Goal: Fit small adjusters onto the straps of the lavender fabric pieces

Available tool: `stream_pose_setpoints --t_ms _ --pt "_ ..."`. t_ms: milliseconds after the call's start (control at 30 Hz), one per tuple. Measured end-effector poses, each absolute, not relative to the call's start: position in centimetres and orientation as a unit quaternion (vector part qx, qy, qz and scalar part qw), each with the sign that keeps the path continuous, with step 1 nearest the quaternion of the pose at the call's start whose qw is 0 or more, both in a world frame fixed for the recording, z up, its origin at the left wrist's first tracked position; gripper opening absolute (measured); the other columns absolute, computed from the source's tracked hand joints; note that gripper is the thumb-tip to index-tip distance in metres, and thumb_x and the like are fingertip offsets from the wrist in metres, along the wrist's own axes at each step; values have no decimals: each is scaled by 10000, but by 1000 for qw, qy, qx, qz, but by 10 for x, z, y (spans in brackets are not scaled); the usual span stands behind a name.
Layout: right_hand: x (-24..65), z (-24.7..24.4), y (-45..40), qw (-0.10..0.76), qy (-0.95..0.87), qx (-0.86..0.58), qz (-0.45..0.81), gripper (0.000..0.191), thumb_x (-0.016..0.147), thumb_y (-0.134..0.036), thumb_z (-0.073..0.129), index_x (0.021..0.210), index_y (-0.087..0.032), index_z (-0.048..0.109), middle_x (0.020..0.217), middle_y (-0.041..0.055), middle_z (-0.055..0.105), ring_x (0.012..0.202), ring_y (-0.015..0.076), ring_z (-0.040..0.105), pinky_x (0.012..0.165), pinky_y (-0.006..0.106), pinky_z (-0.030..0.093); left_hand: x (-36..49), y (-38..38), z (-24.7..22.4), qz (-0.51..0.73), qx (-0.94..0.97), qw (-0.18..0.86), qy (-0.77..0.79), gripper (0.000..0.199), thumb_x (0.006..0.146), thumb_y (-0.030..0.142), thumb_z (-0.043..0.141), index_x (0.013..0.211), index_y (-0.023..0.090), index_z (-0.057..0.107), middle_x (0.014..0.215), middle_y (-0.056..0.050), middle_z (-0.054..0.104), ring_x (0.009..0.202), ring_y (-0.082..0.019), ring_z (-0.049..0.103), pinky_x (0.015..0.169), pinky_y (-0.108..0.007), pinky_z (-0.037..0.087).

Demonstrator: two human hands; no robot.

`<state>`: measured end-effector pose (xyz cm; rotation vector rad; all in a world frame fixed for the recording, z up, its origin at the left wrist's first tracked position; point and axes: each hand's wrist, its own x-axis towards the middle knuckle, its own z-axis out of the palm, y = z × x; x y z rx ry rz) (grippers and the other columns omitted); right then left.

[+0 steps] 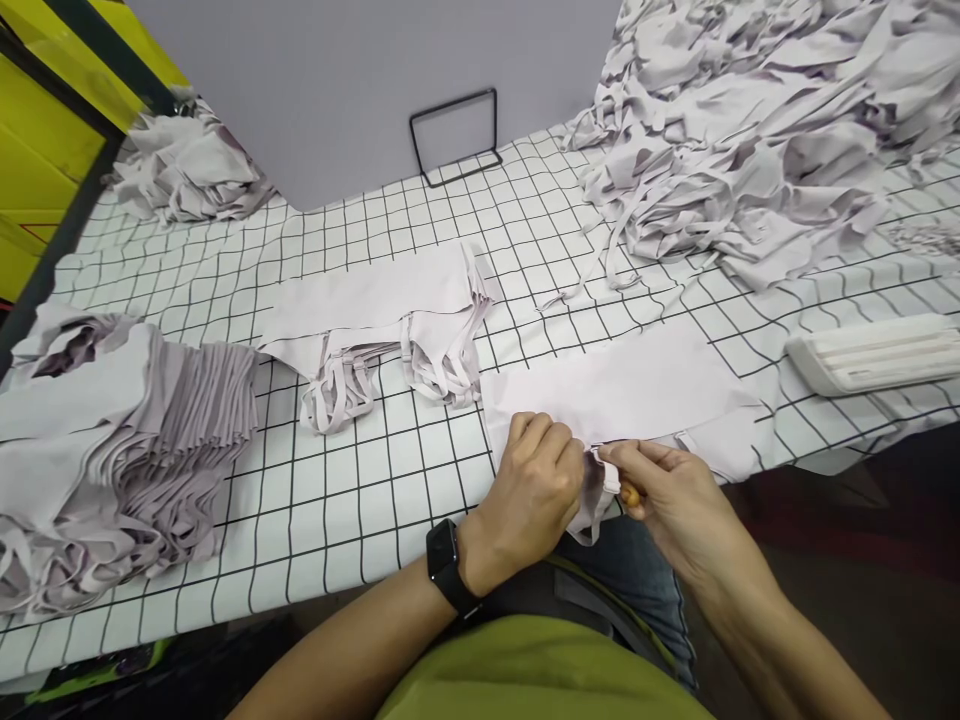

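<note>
A pale grey-lilac garment (pixel 622 385) lies flat at the table's near edge, its lower part and straps hanging toward my body. My left hand (pixel 536 490), with a black watch on the wrist, has its fingers curled down on the garment's lower edge. My right hand (pixel 667 490) pinches the garment's edge beside a white strap (pixel 609 478). A small orange-brown object (pixel 632 495), perhaps a tool handle, shows under the right fingers. The two hands are close together but apart. Left of them, a small stack of like garments (pixel 375 295) lies with straps toward me.
A large folded stack (pixel 180 400) stands at the left edge. Loose garments (pixel 750 150) are heaped at the back right, with another pile (pixel 187 165) at the back left. A grey panel (pixel 360 90), a black wire stand (pixel 461 175) and a white tray (pixel 877 355) are also on the table.
</note>
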<state>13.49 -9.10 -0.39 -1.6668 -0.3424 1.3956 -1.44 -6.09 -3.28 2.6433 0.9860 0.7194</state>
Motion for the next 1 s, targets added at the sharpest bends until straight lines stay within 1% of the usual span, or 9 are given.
stream_pose_setpoints --t_ms 267,467,633,733,800,833,900,967,1000 --pt "132 -5 -91 447 -149 -677 565 344 504 -318 908 448 -163 605 432 -38 483 411 56 396 382 189 292 -14 -61 -31 235 907 100 333 250 974 100 462 763 134 592 800 -68 570 797 -209 474 795 -367 425" --pt "131 -4 -92 427 -176 -674 577 329 538 -369 888 490 -164 636 429 -37 482 407 62 392 378 189 296 -14 -59 -30 226 912 96 328 270 988 107 439 768 135 592 809 -71 575 796 -214 480 790 -370 429" --pt "134 -1 -90 358 -210 -685 598 384 537 -431 854 453 -172 584 395 -42 455 373 50 365 371 184 269 -14 -59 -30 219 918 97 316 259 979 99 449 767 131 595 803 -69 573 792 -216 481 784 -362 424" --pt "145 2 -96 288 -300 -676 608 399 608 -477 834 482 -181 599 407 -23 498 375 80 424 386 204 304 -21 -62 -22 180 921 135 318 225 980 92 458 809 137 597 863 -70 597 842 -219 502 826 -364 423" --pt "162 6 -102 234 -369 -676 594 413 660 -539 804 523 -188 634 430 -1 543 391 118 480 403 232 342 -30 -65 -14 156 919 169 321 171 969 76 468 893 137 607 966 -77 620 925 -226 526 878 -384 413" --pt "174 7 -102 221 -401 -688 563 423 693 -575 772 556 -192 658 454 12 571 415 141 516 426 251 372 -36 -66 -10 150 916 184 323 157 961 69 473 941 139 612 1026 -80 625 973 -230 534 904 -399 402" --pt "200 11 -96 231 -449 -746 433 430 760 -622 692 646 -207 705 531 38 639 514 195 599 513 295 438 -46 -65 -4 155 907 195 339 180 940 54 476 1004 147 615 1104 -83 621 1042 -239 539 939 -430 377" --pt "226 13 -77 256 -468 -804 262 389 808 -600 629 759 -227 726 660 63 713 671 252 664 630 343 477 -52 -57 0 166 894 175 377 207 925 45 465 1016 149 618 1113 -89 619 1059 -250 540 942 -454 359" --pt "237 14 -63 254 -468 -823 199 352 814 -566 615 810 -231 724 727 75 736 743 278 678 673 364 482 -52 -50 1 164 886 155 405 213 924 47 459 1024 147 619 1116 -98 618 1064 -261 538 938 -466 353"
